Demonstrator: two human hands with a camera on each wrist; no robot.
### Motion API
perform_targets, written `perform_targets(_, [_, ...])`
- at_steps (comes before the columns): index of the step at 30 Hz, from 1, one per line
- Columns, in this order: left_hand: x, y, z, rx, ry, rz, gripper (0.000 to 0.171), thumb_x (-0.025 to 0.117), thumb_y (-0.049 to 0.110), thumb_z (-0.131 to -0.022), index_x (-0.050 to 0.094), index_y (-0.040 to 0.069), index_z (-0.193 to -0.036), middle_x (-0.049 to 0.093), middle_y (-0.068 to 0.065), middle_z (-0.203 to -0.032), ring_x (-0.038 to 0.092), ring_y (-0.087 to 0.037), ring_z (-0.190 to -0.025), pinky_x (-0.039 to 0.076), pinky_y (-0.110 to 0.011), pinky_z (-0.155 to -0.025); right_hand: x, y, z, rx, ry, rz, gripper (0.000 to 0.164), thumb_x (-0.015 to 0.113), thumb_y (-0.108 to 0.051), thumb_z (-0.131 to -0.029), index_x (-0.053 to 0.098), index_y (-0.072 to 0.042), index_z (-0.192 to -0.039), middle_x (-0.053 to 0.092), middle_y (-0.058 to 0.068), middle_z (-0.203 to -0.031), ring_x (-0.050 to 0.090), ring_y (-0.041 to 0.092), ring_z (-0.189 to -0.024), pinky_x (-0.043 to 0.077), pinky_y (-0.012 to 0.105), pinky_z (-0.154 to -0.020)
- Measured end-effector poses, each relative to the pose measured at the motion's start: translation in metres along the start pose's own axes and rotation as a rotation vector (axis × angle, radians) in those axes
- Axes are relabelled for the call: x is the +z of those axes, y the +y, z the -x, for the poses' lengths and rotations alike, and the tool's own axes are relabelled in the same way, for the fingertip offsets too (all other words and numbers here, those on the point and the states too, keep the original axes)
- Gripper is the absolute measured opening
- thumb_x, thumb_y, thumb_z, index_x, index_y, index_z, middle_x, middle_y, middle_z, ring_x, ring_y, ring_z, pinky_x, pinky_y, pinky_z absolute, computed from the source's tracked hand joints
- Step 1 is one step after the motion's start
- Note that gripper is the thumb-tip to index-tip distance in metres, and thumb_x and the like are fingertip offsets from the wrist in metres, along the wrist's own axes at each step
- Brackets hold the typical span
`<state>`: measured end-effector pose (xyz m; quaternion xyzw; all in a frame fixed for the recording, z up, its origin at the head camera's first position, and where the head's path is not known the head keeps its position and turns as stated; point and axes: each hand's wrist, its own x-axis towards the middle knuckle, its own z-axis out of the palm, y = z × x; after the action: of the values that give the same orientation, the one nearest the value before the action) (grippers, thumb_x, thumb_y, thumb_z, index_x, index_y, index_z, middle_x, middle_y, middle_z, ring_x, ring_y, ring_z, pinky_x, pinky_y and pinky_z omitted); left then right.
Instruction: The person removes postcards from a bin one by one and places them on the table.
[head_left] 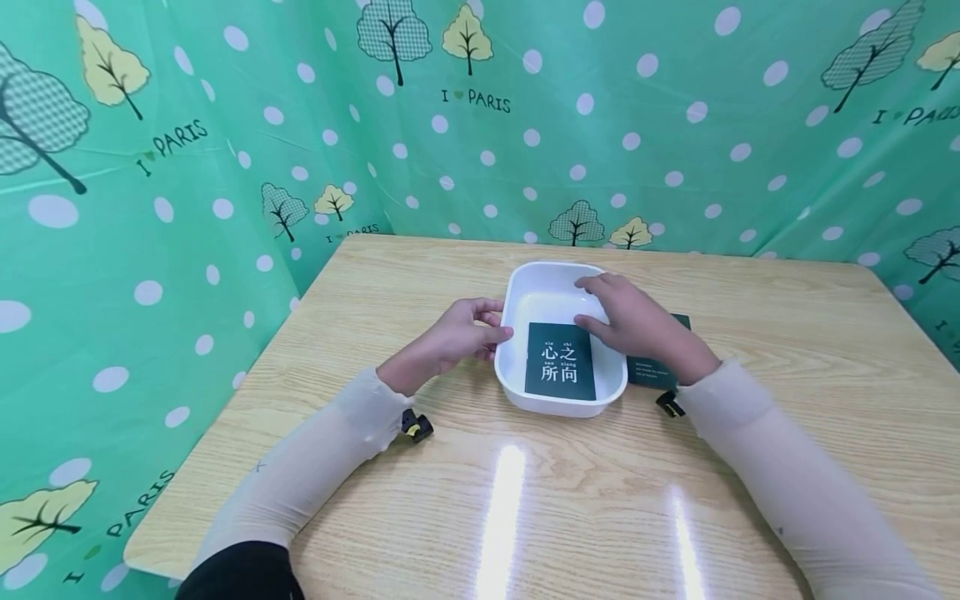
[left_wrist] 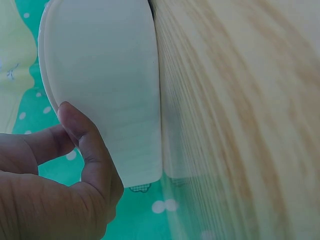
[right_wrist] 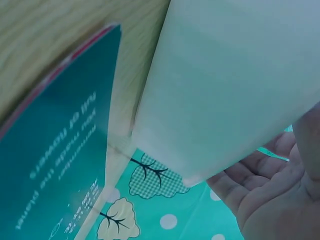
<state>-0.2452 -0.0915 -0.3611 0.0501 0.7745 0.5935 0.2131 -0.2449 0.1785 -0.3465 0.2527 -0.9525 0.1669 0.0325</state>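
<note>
A white plastic basin [head_left: 555, 407] stands on the wooden table. A dark green booklet [head_left: 561, 387] with white Chinese characters lies inside it, at the near end. My left hand [head_left: 467, 333] grips the basin's left rim, its thumb at the edge and its fingers along the outer wall. In the left wrist view that thumb [left_wrist: 75, 120] meets the rim. Over the basin's right side, my right hand [head_left: 630, 317] reaches in with fingers and thumb spread apart and nothing between them. A second dark green booklet [head_left: 651, 372] lies right of the basin, partly hidden under my right wrist.
The wooden table [head_left: 420, 517] extends around the basin and reflects bright light strips in front. A green curtain [head_left: 480, 150] with trees and white dots hangs behind and at the left. Black wrist devices [head_left: 417, 426] show beneath both forearms.
</note>
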Motion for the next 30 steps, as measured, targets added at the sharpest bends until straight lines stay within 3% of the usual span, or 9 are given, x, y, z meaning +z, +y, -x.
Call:
perform_targets(6, [0.000,-0.001,0.000,-0.006,0.003,-0.005,0.046,0.068,0.009,-0.092,0.049,0.008,-0.134,0.052,-0.012,-0.110,0.060,-0.021,-0.073,0.056,-0.034,-0.065,0.004,-0.005,0.001,-0.026,-0.050,-0.004,0.059,0.067,-0.032,-0.093,0.047,0.000,-0.139,0.051,0.020,-0.133,0.052,0.033,-0.118,0.046,0.050,-0.096])
perform_targets(16, [0.001,0.000,0.000,-0.006,-0.002,0.003,0.045,0.067,0.008,-0.093,0.049,0.008,-0.134,0.052,-0.012,-0.110,0.060,-0.021,-0.072,0.056,-0.033,-0.065,0.009,-0.014,0.004,0.025,-0.181,0.007,0.075,0.068,-0.048,-0.089,0.043,-0.005,-0.145,0.043,0.022,-0.142,0.044,0.037,-0.126,0.041,0.053,-0.099])
perform_targets(22, [0.001,0.000,0.000,-0.001,-0.005,-0.001,0.046,0.067,0.008,-0.093,0.049,0.007,-0.135,0.052,-0.012,-0.110,0.060,-0.021,-0.072,0.055,-0.032,-0.063,0.011,-0.015,0.003,0.030,-0.239,0.109,0.091,0.069,-0.064,-0.079,0.041,-0.009,-0.147,0.044,0.019,-0.143,0.040,0.037,-0.129,0.036,0.055,-0.103])
perform_targets(30, [-0.001,-0.001,-0.001,0.005,0.005,-0.001,0.044,0.068,0.008,-0.092,0.050,0.008,-0.133,0.052,-0.012,-0.109,0.060,-0.021,-0.072,0.055,-0.029,-0.060,0.014,-0.016,-0.001,-0.001,-0.280,0.193,0.102,0.069,-0.073,-0.071,0.044,-0.007,-0.145,0.052,0.015,-0.138,0.046,0.034,-0.125,0.032,0.054,-0.106])
